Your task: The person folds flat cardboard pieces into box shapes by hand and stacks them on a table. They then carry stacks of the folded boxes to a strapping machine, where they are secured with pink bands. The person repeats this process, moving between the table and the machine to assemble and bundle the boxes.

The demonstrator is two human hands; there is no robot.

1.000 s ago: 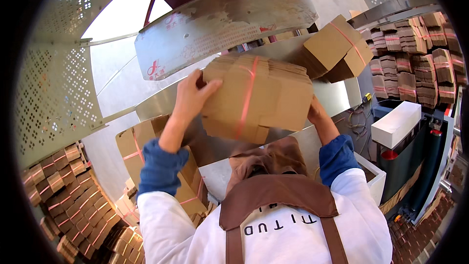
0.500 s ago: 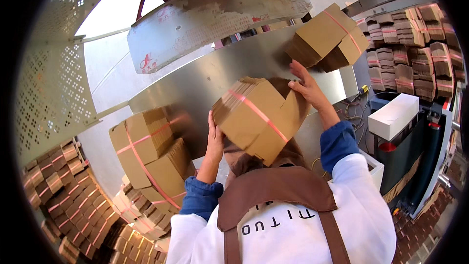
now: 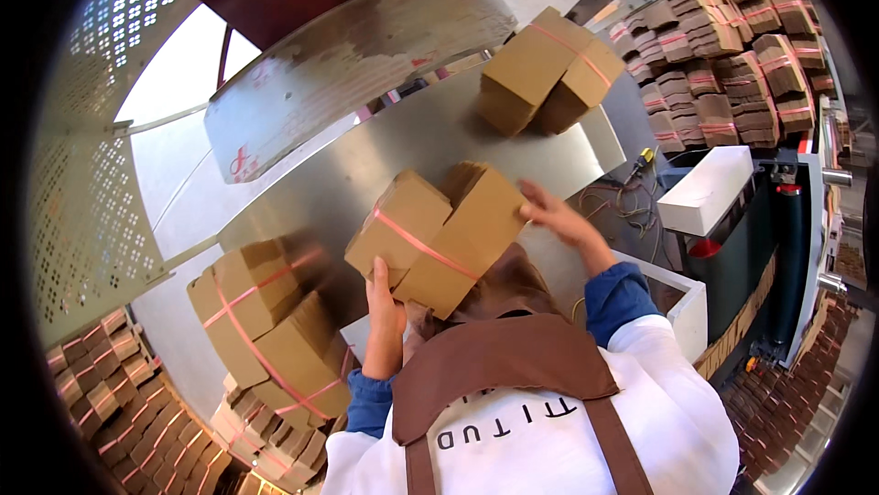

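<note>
A strapped bundle of flat brown cardboard pieces (image 3: 439, 234), notched on its far side, is tilted in front of me at the near edge of a metal table (image 3: 320, 165). My left hand (image 3: 385, 321) grips its lower left corner, thumb on the top face and fingers mostly hidden beneath. At the bundle's right edge, my right hand (image 3: 563, 220) has its fingers stretched out, the tips close to or touching the cardboard. One pink strap crosses the bundle.
A similar bundle (image 3: 540, 69) lies at the table's far right, and a larger cross-strapped stack (image 3: 265, 321) stands at the left. More bundles are piled at far right (image 3: 723, 55) and lower left (image 3: 128, 403). A white box (image 3: 705, 193) sits by a roller machine (image 3: 787, 248).
The bundle has been turned in my hands, so its notch now faces away. My left thumb has come over its face, and the right hand has moved down its right side. The view has shifted.
</note>
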